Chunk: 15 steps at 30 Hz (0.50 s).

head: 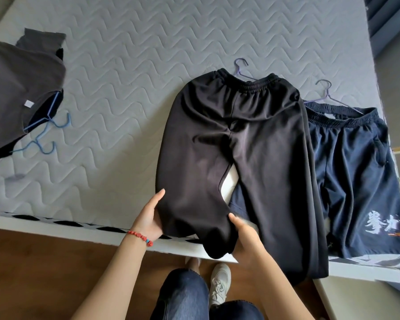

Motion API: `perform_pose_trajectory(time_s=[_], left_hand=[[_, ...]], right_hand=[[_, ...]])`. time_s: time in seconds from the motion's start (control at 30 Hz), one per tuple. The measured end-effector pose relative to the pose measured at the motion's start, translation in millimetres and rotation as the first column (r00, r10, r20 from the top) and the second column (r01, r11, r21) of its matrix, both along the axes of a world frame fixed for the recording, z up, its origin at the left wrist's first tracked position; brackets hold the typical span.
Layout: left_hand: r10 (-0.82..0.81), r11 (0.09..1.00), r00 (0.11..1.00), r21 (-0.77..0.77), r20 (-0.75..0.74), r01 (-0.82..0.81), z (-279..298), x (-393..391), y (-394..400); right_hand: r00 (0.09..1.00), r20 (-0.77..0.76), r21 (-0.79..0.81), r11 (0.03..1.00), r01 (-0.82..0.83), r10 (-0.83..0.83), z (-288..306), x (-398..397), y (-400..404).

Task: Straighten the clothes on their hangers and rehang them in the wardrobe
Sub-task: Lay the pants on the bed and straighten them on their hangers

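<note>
Step in hand, as judged: straightening. The black trousers (236, 158) lie flat on the quilted mattress (129, 54), elastic waistband away from the person, both legs running toward the near bed edge and hanging over it. The hook of a purple wire hanger (241, 65) shows just beyond the waistband; whether the hanger is engaged in the garment cannot be told.

Left hand (149, 218): thumb on top of the outer edge of the trousers' left leg, remaining fingers hidden under the fabric, so it appears to pinch that edge. Right hand (245, 234): blurred; thumb lies on the inner edge of the same leg, remaining fingers not visible. The leg end is held between the two hands.

Next move, as judged: pull the leg taut and flat, align it with the other leg, seat the trousers on the hanger, then carry them to the wardrobe, which is not in view.

Navy shorts (356, 176) lie just beside, partly under the trousers, on a second purple hanger (326, 88). White brush-style characters are printed near the hem, not legible. A grey shirt (16, 88) at far left carries a small white label, blank at this size, with blue hangers (49, 132) at its collar
</note>
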<state>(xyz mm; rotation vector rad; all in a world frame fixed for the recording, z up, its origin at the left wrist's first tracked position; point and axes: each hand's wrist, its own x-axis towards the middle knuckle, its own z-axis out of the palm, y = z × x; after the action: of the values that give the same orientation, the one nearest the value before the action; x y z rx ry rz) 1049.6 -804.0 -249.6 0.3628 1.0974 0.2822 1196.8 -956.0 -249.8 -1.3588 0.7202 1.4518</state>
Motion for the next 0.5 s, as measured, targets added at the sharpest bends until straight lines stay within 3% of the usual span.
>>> perform_pose_trajectory(time_s=[0.07,0.13,0.3,0.4,0.5], left_hand=[[-0.084,0.993,0.996,-0.087,-0.041,0.08,-7,-15,-3],[-0.161,0.979,0.985,-0.137,-0.06,0.151,-10,-27,-6],[-0.365,0.93,0.922,-0.001,-0.128,0.368,-6,-54,-2],[-0.247,0.955,0.963,0.138,-0.11,0.261,-9,-77,11],[-0.189,0.973,0.982,0.134,-0.013,0.189,-7,-95,9]], right_hand=[[0.985,-0.161,-0.015,0.998,-0.065,0.062,0,-5,-4],[0.962,-0.23,0.004,0.989,-0.15,0.147,-1,-12,-7],[0.939,-0.099,0.038,0.944,-0.327,0.33,-1,-35,-7],[0.937,-0.066,0.131,0.934,-0.334,0.344,-2,-45,-8],[0.914,-0.102,0.185,0.91,-0.371,0.393,-8,-53,-13]])
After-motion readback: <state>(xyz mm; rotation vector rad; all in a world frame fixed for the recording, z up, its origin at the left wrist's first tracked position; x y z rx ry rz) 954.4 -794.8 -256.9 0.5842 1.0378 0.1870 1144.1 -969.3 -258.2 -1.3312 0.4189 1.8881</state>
